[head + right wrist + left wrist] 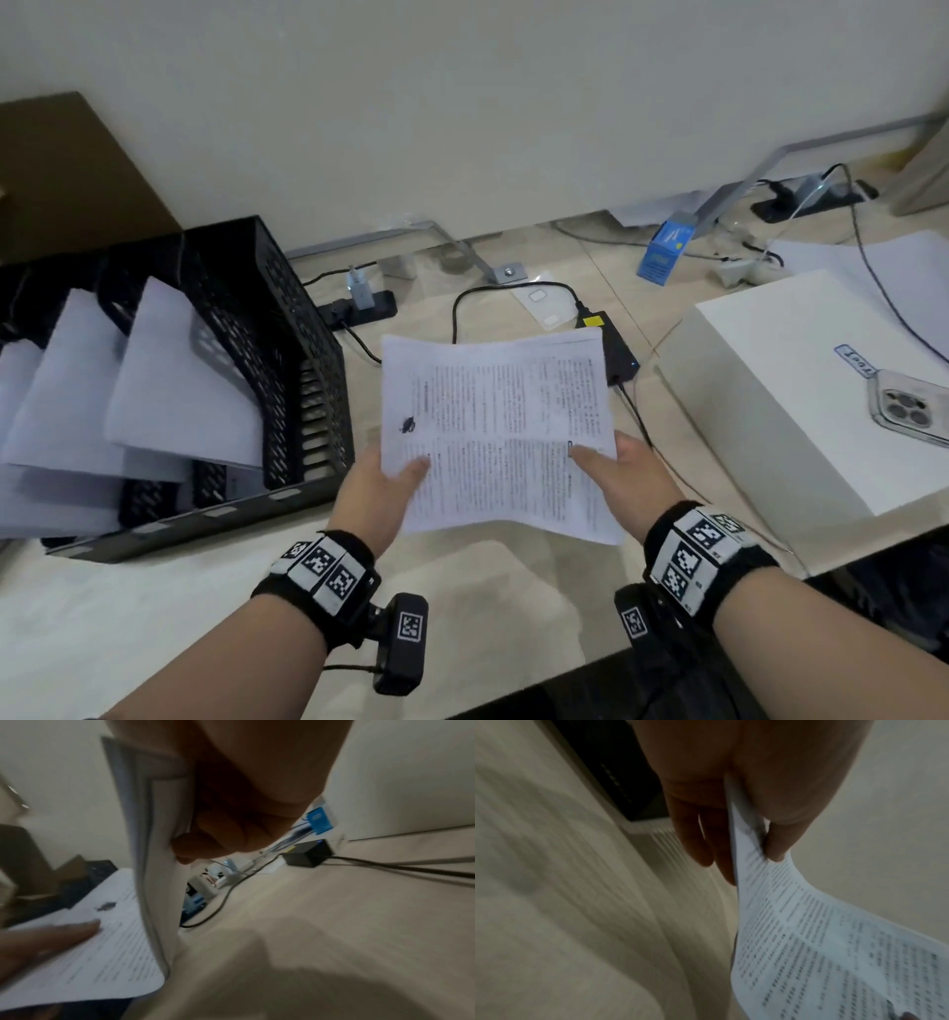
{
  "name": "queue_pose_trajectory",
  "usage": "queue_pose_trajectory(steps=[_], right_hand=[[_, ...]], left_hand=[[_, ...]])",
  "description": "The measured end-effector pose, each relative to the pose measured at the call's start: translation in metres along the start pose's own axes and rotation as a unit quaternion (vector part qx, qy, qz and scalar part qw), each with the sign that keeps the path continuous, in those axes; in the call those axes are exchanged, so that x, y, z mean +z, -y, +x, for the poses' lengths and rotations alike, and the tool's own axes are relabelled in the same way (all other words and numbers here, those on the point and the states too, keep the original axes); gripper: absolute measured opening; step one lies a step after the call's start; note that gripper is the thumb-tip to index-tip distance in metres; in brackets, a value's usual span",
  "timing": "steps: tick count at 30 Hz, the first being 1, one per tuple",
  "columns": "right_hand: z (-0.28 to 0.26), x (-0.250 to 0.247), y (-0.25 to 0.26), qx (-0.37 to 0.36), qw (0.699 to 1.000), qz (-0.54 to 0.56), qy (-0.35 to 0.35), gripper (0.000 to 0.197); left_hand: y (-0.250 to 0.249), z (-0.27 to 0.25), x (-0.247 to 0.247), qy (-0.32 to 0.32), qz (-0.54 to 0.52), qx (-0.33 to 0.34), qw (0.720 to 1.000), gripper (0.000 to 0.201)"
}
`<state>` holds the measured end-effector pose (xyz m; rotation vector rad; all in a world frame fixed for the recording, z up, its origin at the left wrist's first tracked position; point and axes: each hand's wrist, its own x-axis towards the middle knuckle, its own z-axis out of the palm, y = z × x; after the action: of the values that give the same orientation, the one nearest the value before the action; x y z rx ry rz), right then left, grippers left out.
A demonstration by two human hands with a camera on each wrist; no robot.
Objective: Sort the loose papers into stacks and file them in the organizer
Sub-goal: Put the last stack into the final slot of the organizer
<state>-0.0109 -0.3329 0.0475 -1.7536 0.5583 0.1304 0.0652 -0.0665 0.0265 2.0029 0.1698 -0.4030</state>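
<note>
A thin stack of printed papers hangs in the air in the middle of the head view. My left hand pinches its near left corner, thumb on top and fingers underneath. My right hand pinches the near right edge, thumb on the print and fingers curled behind the sheets. The black mesh organizer stands to the left, with white sheets leaning in its slots.
A white box sits at the right with a phone lying on it. Beyond the papers are a black power adapter, a power strip, cables and a blue carton. Brown cardboard stands behind the organizer.
</note>
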Motion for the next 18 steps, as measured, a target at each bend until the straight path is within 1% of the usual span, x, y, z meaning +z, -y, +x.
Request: queue_pose_trajectory(steps=[2, 5, 7, 8, 10, 13, 16, 18], right_hand=[[0.0, 0.012, 0.021, -0.023, 0.999, 0.016, 0.04, 0.014], [0.002, 0.035, 0.05, -0.051, 0.991, 0.055, 0.109, 0.016], [0.002, 0.045, 0.066, -0.057, 0.982, 0.096, 0.152, 0.027], [0.002, 0.055, 0.076, -0.061, 0.976, 0.103, 0.181, 0.03], [-0.001, 0.075, 0.097, -0.08, 0.963, 0.099, 0.236, 0.037], [-0.008, 0.104, 0.128, -0.113, 0.947, 0.08, 0.291, 0.044], [-0.015, 0.134, 0.154, -0.141, 0.937, 0.04, 0.318, 0.04], [-0.016, 0.149, 0.167, -0.151, 0.941, 0.004, 0.302, 0.039]], left_hand=[[0.008, -0.006, -0.022, -0.052, -0.022, 0.004, 0.998, 0.025], [0.017, -0.019, -0.055, -0.137, -0.069, 0.007, 0.988, 0.024], [0.019, -0.023, -0.069, -0.158, -0.044, 0.002, 0.987, 0.031], [0.02, -0.023, -0.078, -0.158, -0.018, -0.001, 0.987, 0.036], [0.02, -0.02, -0.094, -0.135, 0.047, -0.009, 0.99, 0.047], [0.018, -0.01, -0.112, -0.105, 0.106, -0.005, 0.989, 0.05], [0.015, 0.0, -0.127, -0.079, 0.162, 0.005, 0.984, 0.05], [0.011, 0.008, -0.132, -0.05, 0.202, 0.01, 0.978, 0.045]])
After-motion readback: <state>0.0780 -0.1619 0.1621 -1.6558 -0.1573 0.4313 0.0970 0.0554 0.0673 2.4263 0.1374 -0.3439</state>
